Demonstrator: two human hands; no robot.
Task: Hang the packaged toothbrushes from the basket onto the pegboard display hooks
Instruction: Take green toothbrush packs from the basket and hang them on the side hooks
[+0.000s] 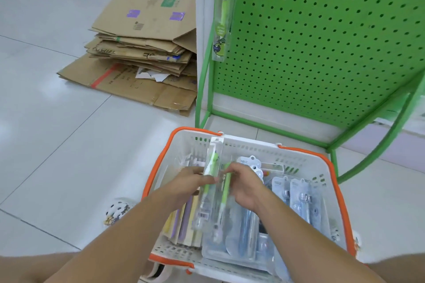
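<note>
Holding two clear packs over the basket [250,145], your hands meet near the middle of it. Your left hand [186,182] has its fingers closed round a green toothbrush pack [210,181], which stands tilted with its white hang tab at 12 o'clock from the hand, reaching up to the basket's far rim. A barcode sticker shows low on this pack, at 6 o'clock from your left fingers; its digits are too small to read. Your right hand [245,187] is curled on a second green toothbrush pack [224,193], touching the first on its 3 o'clock side, with the handle running down toward 6 o'clock past your palm.

Blue toothbrush packs [299,200] lie flat in the basket at 3 o'clock from your right hand, and purple and yellow packs [181,220] lie at 7 o'clock from your left.

One green toothbrush pack already hung [222,18] sits at 12 o'clock on the green pegboard [322,41], at its left edge. Its printing is blurred. Flattened cardboard boxes [142,53] lie at 10 o'clock, with lettering that cannot be read.
</note>
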